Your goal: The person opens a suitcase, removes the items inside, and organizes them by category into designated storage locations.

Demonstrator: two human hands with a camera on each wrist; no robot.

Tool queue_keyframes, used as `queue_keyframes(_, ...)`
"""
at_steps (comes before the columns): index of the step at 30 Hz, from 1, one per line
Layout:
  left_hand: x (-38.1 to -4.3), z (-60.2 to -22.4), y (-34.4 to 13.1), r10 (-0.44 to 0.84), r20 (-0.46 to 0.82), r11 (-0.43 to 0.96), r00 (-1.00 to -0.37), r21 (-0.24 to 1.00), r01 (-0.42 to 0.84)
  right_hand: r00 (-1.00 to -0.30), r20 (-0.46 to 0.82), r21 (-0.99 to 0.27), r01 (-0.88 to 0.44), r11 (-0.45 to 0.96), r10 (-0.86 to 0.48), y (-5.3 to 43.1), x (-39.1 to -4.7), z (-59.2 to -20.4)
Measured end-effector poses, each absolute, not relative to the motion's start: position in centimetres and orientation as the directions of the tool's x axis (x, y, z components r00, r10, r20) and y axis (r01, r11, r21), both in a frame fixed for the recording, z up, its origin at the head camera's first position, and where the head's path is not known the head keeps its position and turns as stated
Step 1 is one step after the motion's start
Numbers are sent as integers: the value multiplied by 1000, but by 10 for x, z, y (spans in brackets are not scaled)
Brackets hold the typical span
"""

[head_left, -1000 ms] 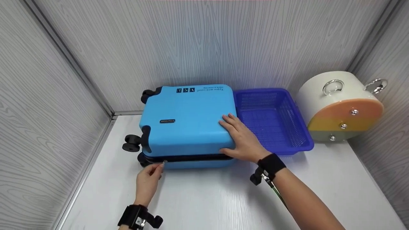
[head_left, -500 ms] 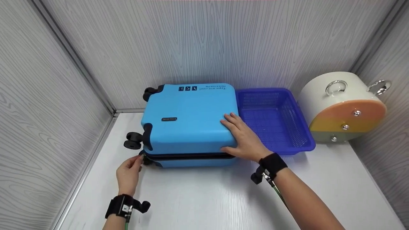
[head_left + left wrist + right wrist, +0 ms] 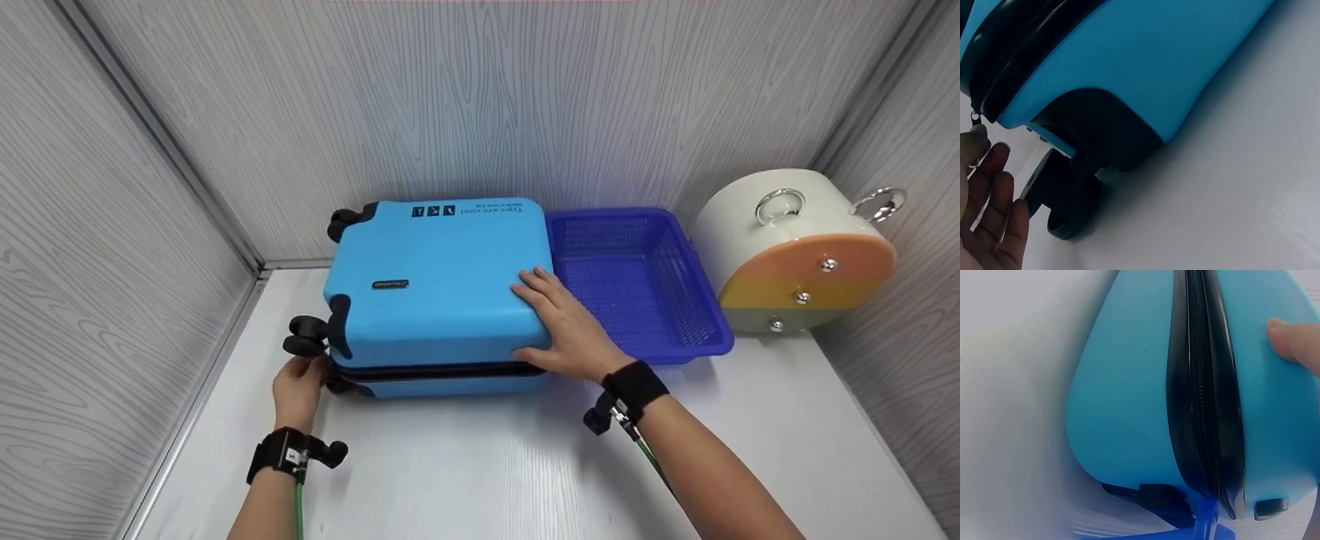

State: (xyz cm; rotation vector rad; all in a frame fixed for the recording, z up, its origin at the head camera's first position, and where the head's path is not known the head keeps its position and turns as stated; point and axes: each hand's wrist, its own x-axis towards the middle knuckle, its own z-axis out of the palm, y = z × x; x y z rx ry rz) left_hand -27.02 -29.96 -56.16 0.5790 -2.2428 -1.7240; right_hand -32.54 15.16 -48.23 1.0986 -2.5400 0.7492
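A light blue hard-shell suitcase lies flat on the white tabletop, its wheels pointing left. At its near left corner, under a black caster wheel, is my left hand. The left wrist view shows that hand's thumb and finger pinching a small metal zipper pull at the end of the black zipper band. My right hand rests spread over the right near corner of the suitcase, thumb on its side. In the right wrist view the zipper runs between black trim with its teeth joined.
A blue plastic basket stands against the suitcase's right side. Beyond it is a white round box with a striped front and ring handles. Wood-grain panels enclose the table at the back and sides.
My left hand has slid left along the near side with the zipper pull, then round the left corner toward the back. The right hand and suitcase have stayed in place.
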Motion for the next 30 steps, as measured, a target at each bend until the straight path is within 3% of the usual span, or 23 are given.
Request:
queue_keyframes(4, -259, -543, -307, -475, 34, 257, -879, 961, -102, -677, 437, -351, -735, 580, -593, 152, -324, -482)
queue_keyframes(8, -257, -506, -300, -475, 275, 403, -836, 912, 71, -674, 445, -348, -737, 580, -589, 153, -324, -481)
queue_keyframes(10, -260, -486, -290, -371, 428, 540, -824, 822, 184, -670, 450, -344, -740, 578, -590, 153, -325, -481)
queue_keyframes(13, -270, -462, -270, -102, 562, 722, -821, 610, 328, -666, 455, -341, -744, 575, -592, 152, -325, -482)
queue_keyframes(16, -279, -449, -249, 174, 494, 823, -852, 402, 401, -667, 454, -346, -743, 573, -591, 151, -325, -483)
queue_keyframes(19, -287, -447, -233, 335, 349, 879, -875, 219, 423, -666, 458, -345, -743, 573, -588, 151, -326, -484)
queue_keyframes(23, -290, -450, -226, 371, 259, 906, -892, 110, 409, -661, 465, -339, -748, 571, -589, 150, -327, -484)
queue_keyframes(30, -286, -453, -222, 362, 270, 906, -892, 125, 405, -668, 430, -334, -742, 581, -607, 153, -327, -482)
